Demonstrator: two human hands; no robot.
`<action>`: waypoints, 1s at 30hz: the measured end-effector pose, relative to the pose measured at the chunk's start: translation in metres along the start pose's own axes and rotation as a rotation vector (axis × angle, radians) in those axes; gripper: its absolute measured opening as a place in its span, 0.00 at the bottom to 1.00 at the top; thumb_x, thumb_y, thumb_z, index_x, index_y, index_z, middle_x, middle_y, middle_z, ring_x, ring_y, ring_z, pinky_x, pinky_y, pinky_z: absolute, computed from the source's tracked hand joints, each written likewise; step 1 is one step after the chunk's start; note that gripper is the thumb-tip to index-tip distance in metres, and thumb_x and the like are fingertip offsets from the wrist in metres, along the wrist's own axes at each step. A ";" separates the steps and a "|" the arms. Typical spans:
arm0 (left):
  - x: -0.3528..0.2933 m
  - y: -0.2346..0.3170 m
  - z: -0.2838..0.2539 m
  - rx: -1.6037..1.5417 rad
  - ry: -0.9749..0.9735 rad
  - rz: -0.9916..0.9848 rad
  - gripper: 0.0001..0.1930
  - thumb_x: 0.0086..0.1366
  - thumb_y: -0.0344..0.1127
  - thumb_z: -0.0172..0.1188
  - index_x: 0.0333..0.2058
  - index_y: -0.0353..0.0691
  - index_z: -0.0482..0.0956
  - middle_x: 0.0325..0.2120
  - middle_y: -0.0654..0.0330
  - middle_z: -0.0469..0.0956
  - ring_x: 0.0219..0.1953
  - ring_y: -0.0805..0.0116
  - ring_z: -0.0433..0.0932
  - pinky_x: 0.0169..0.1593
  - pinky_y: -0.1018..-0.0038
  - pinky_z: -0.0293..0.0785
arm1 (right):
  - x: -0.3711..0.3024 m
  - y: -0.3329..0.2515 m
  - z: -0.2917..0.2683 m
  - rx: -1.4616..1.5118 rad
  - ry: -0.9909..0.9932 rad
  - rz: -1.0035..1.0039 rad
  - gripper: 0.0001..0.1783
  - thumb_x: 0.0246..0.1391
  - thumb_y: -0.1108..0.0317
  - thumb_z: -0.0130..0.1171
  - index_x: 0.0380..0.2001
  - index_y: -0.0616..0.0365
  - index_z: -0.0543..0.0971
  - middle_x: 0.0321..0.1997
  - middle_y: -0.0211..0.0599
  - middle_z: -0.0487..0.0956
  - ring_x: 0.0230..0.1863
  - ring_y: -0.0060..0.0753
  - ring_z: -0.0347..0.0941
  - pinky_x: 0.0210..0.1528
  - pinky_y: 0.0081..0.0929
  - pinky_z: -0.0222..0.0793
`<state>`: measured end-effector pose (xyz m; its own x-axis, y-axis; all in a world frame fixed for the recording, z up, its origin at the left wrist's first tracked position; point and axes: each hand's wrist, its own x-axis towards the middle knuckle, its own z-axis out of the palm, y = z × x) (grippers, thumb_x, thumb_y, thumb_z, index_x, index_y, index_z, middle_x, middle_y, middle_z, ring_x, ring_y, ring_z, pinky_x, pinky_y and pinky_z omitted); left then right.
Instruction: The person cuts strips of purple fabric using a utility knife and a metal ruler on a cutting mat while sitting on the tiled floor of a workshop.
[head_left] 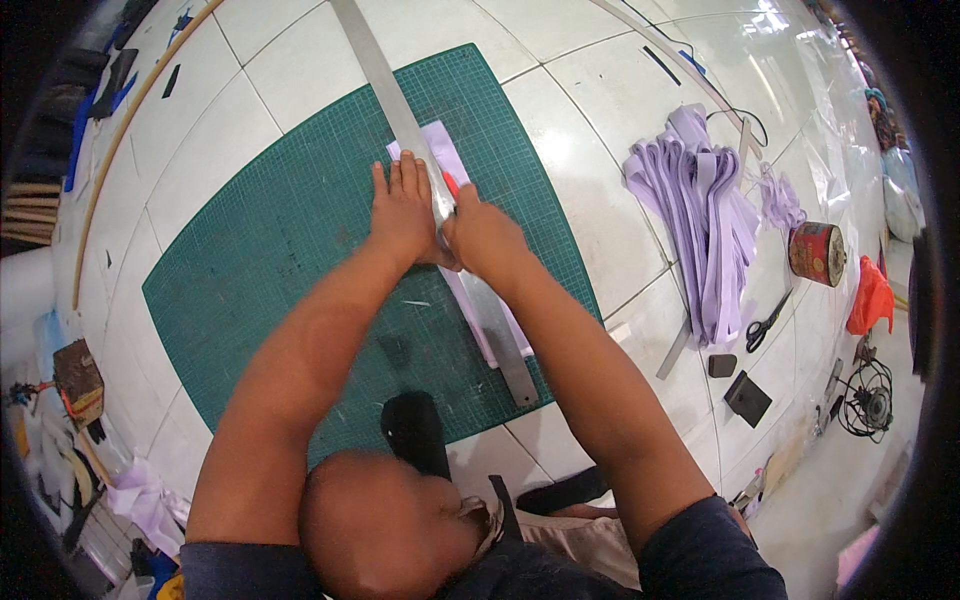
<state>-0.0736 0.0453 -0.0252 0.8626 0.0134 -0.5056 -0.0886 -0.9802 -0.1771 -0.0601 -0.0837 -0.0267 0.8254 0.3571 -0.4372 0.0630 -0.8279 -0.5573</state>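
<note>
A long steel ruler (378, 75) lies across a folded strip of lavender fabric (442, 146) on the green cutting mat (270, 220). My left hand (404, 218) presses down on the ruler near its middle, fingers stretched forward. Right beside it, my right hand (486, 238) is closed round a red-handled cutter (450, 184) at the ruler's right edge. Most of the cutter, its blade included, is hidden by the fingers. The fabric shows on both sides of the ruler and continues below my hands.
On the tiled floor to the right lies a bundle of lavender strips (695, 225). Near it are a red tin (817, 253), black scissors (768, 322), a dark block (747, 399) and a red bag (870, 297). A long curved wooden strip (112, 150) runs along the left.
</note>
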 end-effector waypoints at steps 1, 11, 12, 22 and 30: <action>0.000 -0.003 0.004 -0.004 0.017 -0.004 0.82 0.28 0.78 0.72 0.69 0.22 0.43 0.71 0.35 0.44 0.74 0.42 0.45 0.73 0.43 0.35 | -0.018 0.007 0.002 0.000 -0.020 -0.016 0.19 0.62 0.57 0.50 0.45 0.62 0.65 0.35 0.63 0.81 0.39 0.69 0.78 0.44 0.58 0.74; -0.003 0.000 0.001 -0.072 0.006 -0.009 0.82 0.27 0.76 0.72 0.70 0.23 0.42 0.72 0.36 0.42 0.75 0.44 0.45 0.73 0.43 0.34 | -0.184 0.076 0.012 -0.032 -0.223 0.213 0.17 0.63 0.59 0.52 0.44 0.60 0.63 0.30 0.61 0.80 0.32 0.67 0.78 0.36 0.59 0.73; -0.004 -0.001 0.002 -0.083 0.008 -0.015 0.82 0.27 0.76 0.72 0.70 0.23 0.41 0.72 0.36 0.42 0.75 0.44 0.45 0.73 0.42 0.35 | -0.202 0.085 0.014 -0.034 -0.216 0.206 0.17 0.63 0.60 0.52 0.44 0.60 0.62 0.30 0.61 0.80 0.32 0.67 0.78 0.35 0.59 0.73; -0.001 -0.004 -0.005 -0.102 -0.013 0.012 0.82 0.27 0.76 0.72 0.70 0.23 0.40 0.72 0.36 0.40 0.75 0.43 0.43 0.72 0.41 0.36 | -0.292 0.136 0.026 -0.148 -0.203 0.199 0.16 0.64 0.58 0.50 0.44 0.59 0.64 0.35 0.58 0.80 0.34 0.62 0.79 0.36 0.56 0.75; -0.005 -0.002 -0.011 -0.089 -0.048 0.018 0.80 0.31 0.76 0.71 0.70 0.23 0.40 0.72 0.35 0.40 0.75 0.43 0.43 0.72 0.41 0.38 | -0.260 0.102 -0.038 -0.305 -0.338 0.148 0.17 0.63 0.56 0.49 0.44 0.61 0.68 0.26 0.54 0.81 0.30 0.61 0.80 0.35 0.57 0.74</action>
<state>-0.0724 0.0453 -0.0125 0.8362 0.0027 -0.5484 -0.0576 -0.9940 -0.0928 -0.2470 -0.2774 0.0568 0.6123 0.3049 -0.7294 0.1625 -0.9515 -0.2613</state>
